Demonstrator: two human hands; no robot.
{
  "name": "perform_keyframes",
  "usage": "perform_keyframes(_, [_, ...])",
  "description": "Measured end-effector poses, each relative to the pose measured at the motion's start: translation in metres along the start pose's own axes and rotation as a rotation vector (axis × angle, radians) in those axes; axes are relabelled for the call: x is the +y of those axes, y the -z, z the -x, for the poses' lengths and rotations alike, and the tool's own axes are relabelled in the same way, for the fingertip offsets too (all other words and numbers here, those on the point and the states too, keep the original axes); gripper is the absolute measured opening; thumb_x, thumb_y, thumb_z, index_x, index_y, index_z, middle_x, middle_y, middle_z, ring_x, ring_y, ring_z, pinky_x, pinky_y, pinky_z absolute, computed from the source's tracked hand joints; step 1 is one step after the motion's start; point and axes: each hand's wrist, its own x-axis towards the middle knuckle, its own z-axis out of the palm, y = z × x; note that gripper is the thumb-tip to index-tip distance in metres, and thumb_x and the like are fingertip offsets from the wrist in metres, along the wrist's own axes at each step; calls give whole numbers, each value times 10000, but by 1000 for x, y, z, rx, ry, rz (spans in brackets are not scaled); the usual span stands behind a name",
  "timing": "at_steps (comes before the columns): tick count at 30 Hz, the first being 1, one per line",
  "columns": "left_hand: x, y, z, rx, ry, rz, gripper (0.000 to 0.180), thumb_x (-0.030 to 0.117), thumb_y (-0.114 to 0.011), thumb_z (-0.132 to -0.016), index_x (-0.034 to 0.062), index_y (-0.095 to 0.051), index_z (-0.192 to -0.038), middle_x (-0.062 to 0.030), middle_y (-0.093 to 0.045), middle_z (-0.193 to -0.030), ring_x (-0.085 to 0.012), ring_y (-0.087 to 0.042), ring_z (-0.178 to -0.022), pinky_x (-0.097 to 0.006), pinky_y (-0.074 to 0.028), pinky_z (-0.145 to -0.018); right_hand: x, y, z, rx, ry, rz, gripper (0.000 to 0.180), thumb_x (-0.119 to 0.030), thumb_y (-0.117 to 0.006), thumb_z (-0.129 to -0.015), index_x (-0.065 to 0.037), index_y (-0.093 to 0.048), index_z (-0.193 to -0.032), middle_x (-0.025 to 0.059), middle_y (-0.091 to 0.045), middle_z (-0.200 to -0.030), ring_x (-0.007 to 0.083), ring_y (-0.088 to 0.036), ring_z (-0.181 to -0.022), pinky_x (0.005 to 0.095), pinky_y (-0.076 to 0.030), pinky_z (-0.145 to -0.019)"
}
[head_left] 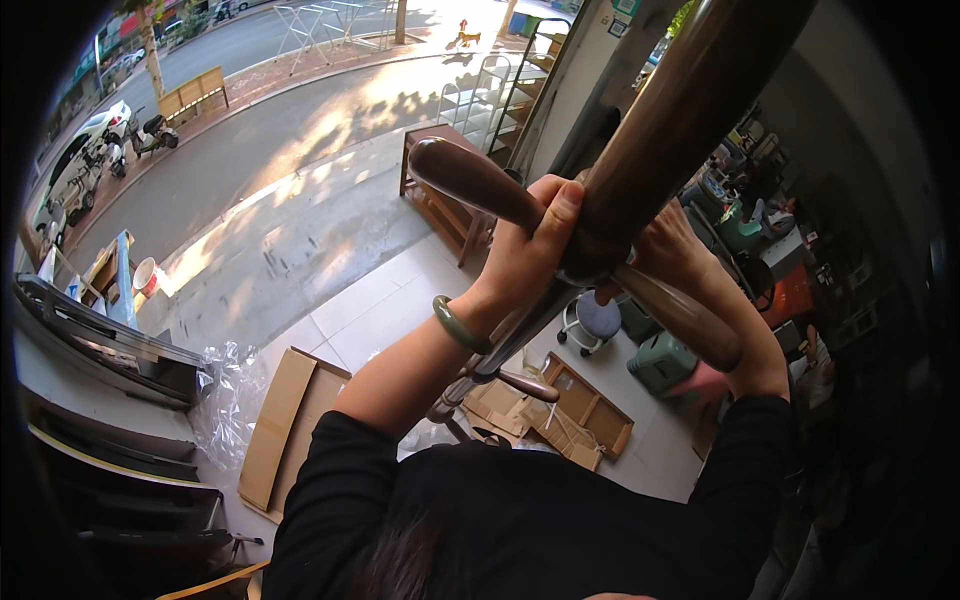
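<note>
A dark brown wooden coat stand (680, 110) rises close in front of me, its thick pole leaning toward the upper right. My left hand (525, 245), below a green bangle (462, 325), wraps round the stand where a rounded peg (470, 180) joins the pole, thumb pressed up along the wood. On the other side of the pole my right hand (675, 245) grips the same joint; its fingers are partly hidden. Another peg (685, 320) points down to the right beneath my right wrist. Lower on the stand a smaller peg (527, 385) sticks out.
Flattened cardboard (280, 430) and clear plastic wrap (230, 405) lie on the left floor. A wooden frame (590, 410) lies below the stand, near a round wheeled stool (598, 318) and green stools (660, 362). A brown cabinet (440, 195) stands by the pavement; scooters (152, 135) park beyond.
</note>
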Motion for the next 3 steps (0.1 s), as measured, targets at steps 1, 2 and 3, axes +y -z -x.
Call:
perform_keyframes(1, [1, 2, -1, -18, -2, -14, 395, 396, -510, -1021, 9, -589, -1010, -2, -568, -830, -72, -509, -802, -239, -438, -728, 0, 0, 0, 1, -2, 33, 810, -438, -903, -541, -114, -610, -1224, 146, -604, -1198, 353, -535, -1209, 484, -295, -1106])
perform_keyframes(2, [2, 4, -2, -37, -6, -25, 390, 392, -512, -1020, 10, -590, -1019, -3, -571, -834, -75, -512, -806, -242, -440, -728, -2, 0, 1, -18, -14, 24, 776, -415, -891, -572, -115, -606, -1229, 150, -599, -1210, 348, -527, -1223, 496, -285, -1111])
perform_keyframes(3, [2, 6, -4, -55, -8, -32, 386, 388, -515, -1020, 10, -592, -1028, -4, -573, -838, -77, -514, -810, -245, -441, -728, -5, 2, 4, -21, -25, 14, 741, -391, -879, -604, -115, -603, -1234, 154, -593, -1222, 343, -519, -1237, 508, -275, -1115])
